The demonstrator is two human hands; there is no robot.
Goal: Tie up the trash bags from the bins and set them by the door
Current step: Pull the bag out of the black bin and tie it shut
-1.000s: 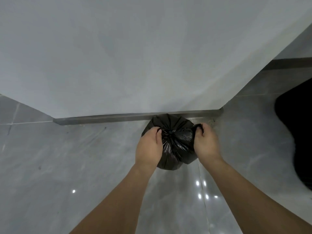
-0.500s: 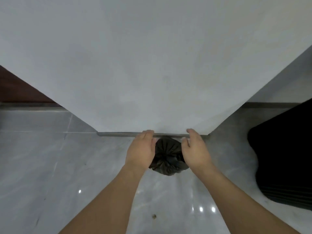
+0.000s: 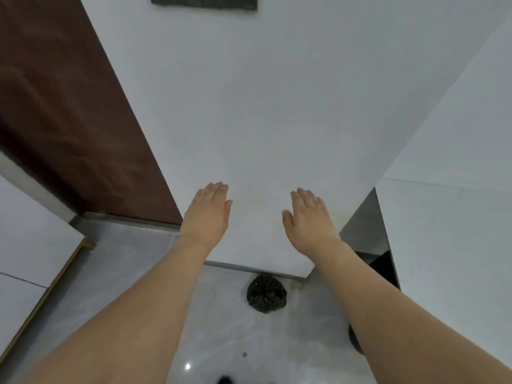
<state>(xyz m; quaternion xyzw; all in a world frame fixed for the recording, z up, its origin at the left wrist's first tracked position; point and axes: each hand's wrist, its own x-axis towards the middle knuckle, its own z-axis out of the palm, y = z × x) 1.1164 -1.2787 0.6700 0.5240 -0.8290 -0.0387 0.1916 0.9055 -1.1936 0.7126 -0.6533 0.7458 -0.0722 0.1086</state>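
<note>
A small black trash bag [image 3: 266, 293], gathered shut at its top, sits on the grey tiled floor against the foot of a white wall. My left hand [image 3: 206, 214] and my right hand [image 3: 309, 218] are raised well above it with fingers straight, palms down, holding nothing. Both hands are apart from the bag. A dark brown door [image 3: 69, 112] stands to the left of the white wall.
A white wall [image 3: 277, 106] fills the middle, with a dark panel [image 3: 205, 2] at the top edge. A white panel with a gold edge [image 3: 41, 273] lies at the left. A dark object [image 3: 383, 268] sits in the gap at the right. Small debris [image 3: 244, 355] dots the floor.
Both hands have let go of the bag and lifted away with fingers spread straight. The view has risen and pulled back, so the door at the left now shows.
</note>
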